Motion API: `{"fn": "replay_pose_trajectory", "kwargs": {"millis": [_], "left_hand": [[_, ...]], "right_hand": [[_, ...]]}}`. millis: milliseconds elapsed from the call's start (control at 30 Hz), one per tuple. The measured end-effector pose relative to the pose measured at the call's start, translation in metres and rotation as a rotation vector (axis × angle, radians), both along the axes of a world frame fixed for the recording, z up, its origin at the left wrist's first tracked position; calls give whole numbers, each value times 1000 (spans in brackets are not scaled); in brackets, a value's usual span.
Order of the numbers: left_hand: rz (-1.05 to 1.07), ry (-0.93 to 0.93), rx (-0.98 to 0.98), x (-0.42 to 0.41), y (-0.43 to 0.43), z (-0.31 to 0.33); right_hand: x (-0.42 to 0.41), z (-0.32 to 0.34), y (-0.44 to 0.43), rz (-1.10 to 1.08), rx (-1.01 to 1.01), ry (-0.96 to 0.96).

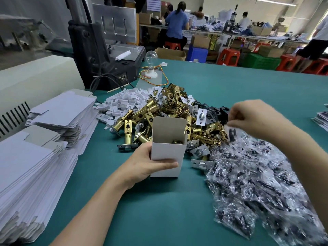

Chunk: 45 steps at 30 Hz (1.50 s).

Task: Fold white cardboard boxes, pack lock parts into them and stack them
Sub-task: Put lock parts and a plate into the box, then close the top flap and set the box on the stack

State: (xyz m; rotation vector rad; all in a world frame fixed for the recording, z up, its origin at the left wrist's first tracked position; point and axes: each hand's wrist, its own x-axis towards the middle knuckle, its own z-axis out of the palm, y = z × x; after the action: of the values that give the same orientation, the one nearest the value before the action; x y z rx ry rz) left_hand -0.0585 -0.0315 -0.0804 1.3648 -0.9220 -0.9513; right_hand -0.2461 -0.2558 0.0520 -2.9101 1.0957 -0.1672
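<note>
Workbench covered in a green mat [230, 82], with stuff piled all over it. The left hand [142, 164] grips a white cardboard box [167, 148] that stands upright on the mat near the middle, just in front of the parts heap. Its thumb lies flat across the front panel and the other fingers go round the back, so I can't see them. The box top is open with the lid flap sticking straight up at the rear, and the end of a brass latch [177, 142] peeks out inside.

The right hand [252, 118] is up off the table to the right of the box and pretty blurry. Its fingertips look bunched together, pinching the top of a small clear screw packet [231, 134] that dangles over the edge of the heap of clear screw bags [257, 183].

Behind the box is a big pile of brass latch bolts [177, 110] with silver faceplates. White plastic pieces [124, 102] sit at its left edge and some black parts [218, 112] at its right.

Along the left side are stacks of flat box blanks [35, 166], a near one and a far one. Further back there's a bare light bulb [151, 55] on a white base with coloured wires, next to a dark grey machine [99, 50]. Other people sit at benches way in the background.
</note>
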Motion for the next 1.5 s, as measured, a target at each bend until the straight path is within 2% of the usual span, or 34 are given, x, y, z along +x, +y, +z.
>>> {"fn": "replay_pose_trajectory", "kwargs": {"millis": [133,200,267,667,700,767,833,900,1067,1300,1500], "left_hand": [[31,5,-6,-1,-2,0],[35,20,-14,-2,-1,2],[33,27,-13,-3,-1,4],[69,24,-51,-1,-2,2],[93,24,-77,-2,-3,1],[189,5,-149,-5,-4,1],[333,-42,-222,-6,-6,0],[457,-93,-278,-5,-7,-2],[537,-258,-344,-6,-3,-5],[519,-334,-309,-6,-1,-4],[530,-444,-389,-9,-3,6]], "right_hand": [[0,26,23,92,63,-514],[10,33,51,219,231,-762],[25,29,78,313,363,-857],[71,-34,115,443,274,-538],[70,-37,114,458,274,-559],[66,-44,110,442,238,-719],[60,-54,105,352,174,-909],[56,-67,101,248,201,-992],[53,-93,101,228,480,-972],[49,-95,100,292,599,-960],[46,-91,100,275,719,-1010]]}}
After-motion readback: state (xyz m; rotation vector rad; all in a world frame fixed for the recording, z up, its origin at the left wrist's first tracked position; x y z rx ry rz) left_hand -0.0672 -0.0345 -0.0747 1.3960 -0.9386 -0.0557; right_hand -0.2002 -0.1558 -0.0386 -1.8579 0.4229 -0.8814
